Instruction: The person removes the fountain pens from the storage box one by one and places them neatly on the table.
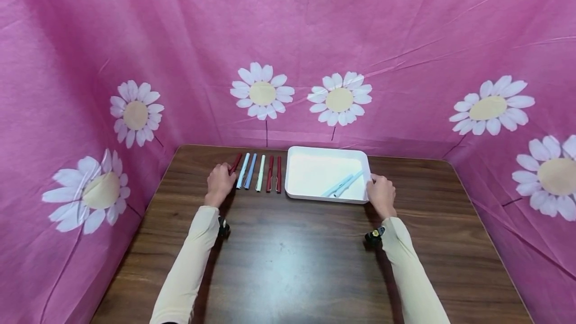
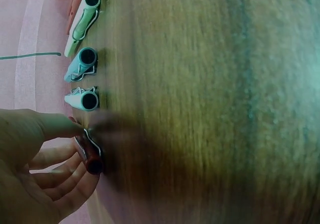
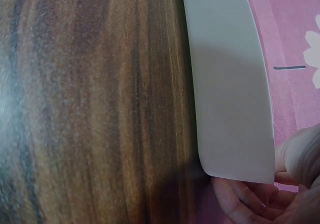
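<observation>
At the left end of a row of pens, my left hand [image 1: 220, 184] pinches a dark red pen [image 2: 92, 156] between thumb and fingers; its metal clip and round end show in the left wrist view. To its right lie a pale blue pen [image 1: 243, 171], a blue pen [image 1: 250, 171], a light green pen [image 1: 260, 173] and two dark red pens [image 1: 278, 174]. A shallow white tray [image 1: 306, 169] stands beside them, holding two light blue pens [image 1: 348, 184]. My right hand [image 1: 381, 195] grips the tray's right side, thumb over the rim and fingers around the outside.
The dark wooden table [image 1: 279, 264] ends at the back against a pink cloth [image 1: 288, 24] printed with white daisies. That cloth also hangs along the left and right sides. The tray stands close to the table's back edge.
</observation>
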`<state>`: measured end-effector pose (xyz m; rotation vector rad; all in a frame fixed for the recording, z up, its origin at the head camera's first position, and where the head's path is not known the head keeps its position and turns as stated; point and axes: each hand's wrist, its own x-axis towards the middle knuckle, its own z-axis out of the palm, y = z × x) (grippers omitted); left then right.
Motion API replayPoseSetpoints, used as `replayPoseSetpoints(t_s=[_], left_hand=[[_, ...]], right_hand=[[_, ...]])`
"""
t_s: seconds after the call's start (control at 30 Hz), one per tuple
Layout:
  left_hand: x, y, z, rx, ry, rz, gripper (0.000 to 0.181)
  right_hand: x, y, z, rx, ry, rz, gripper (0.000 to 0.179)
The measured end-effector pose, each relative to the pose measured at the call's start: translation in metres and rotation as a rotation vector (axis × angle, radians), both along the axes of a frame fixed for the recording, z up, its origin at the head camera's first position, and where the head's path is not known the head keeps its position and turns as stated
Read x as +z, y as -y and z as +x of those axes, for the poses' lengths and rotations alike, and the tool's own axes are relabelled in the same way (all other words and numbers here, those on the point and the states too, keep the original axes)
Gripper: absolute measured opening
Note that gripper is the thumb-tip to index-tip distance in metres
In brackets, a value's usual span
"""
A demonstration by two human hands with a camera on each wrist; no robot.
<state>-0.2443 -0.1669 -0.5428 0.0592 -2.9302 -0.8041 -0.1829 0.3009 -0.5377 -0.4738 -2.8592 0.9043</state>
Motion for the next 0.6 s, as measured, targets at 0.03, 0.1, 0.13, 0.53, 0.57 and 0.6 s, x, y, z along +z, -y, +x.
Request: replayPoseSetpoints(t_s=[0.03,0.1,0.13,0.53,0.57,0.6], left_hand=[[0.000,0.000,0.000,0.000,0.001,-0.002,0.023],[0.000,-0.002,0.001,0.004,0.006,-0.006,0.025],[0.001,-0.002,0.001,0.005,0.009,-0.009,0.026],[0.004,-0.014,-0.004,-0.039,-0.123,-0.004,0.042],[0.005,-0.015,-0.004,-0.053,-0.148,-0.006,0.044],[0.005,-0.017,-0.005,-0.067,-0.172,-0.001,0.045]], right_hand=[[0.000,0.000,0.000,0.000,-0.003,0.002,0.042],[-0.001,0.000,0.000,-0.001,-0.008,0.005,0.042],[-0.001,0.000,0.000,-0.001,-0.009,0.006,0.041],[-0.001,-0.001,0.000,0.000,-0.006,0.006,0.041],[-0.001,-0.001,0.000,0.000,-0.006,0.007,0.041],[-0.001,-0.001,0.000,-0.001,-0.006,0.007,0.041]])
